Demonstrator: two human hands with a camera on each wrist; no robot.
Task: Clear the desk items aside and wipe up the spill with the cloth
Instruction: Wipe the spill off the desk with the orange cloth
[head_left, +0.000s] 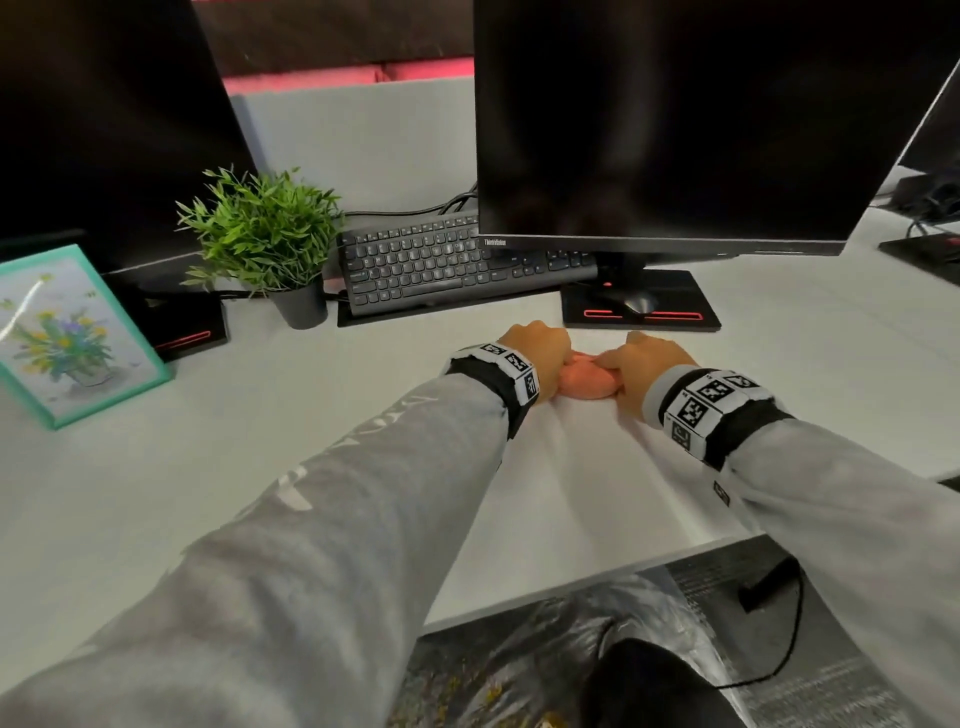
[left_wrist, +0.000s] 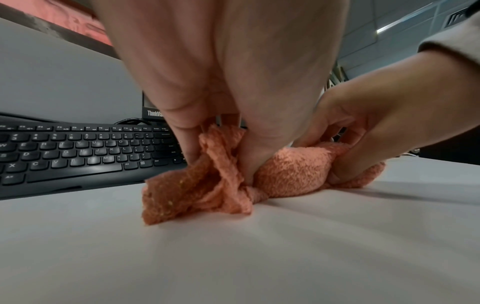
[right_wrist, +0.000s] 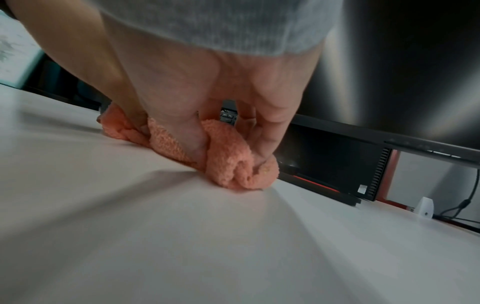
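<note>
- Orange cloth (head_left: 587, 382) bunched on the white surface (head_left: 322, 415), just in front of the monitor base (head_left: 641, 301).
- Left hand (head_left: 540, 353) and right hand (head_left: 649, 364) both curled round it, pressing down.
- Risk: tight wad means little contact, likely smearing; forward push could bump the keyboard (head_left: 441, 265).
- Left wrist view alone shows a loose flap trailing; no spill discernible anywhere.

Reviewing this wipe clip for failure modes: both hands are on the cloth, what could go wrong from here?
1. The cloth is bunched between left hand and right hand, so it likely covers little desk per pass.
2. The keyboard and monitor base sit close behind; a forward stroke could push liquid against them.
</note>
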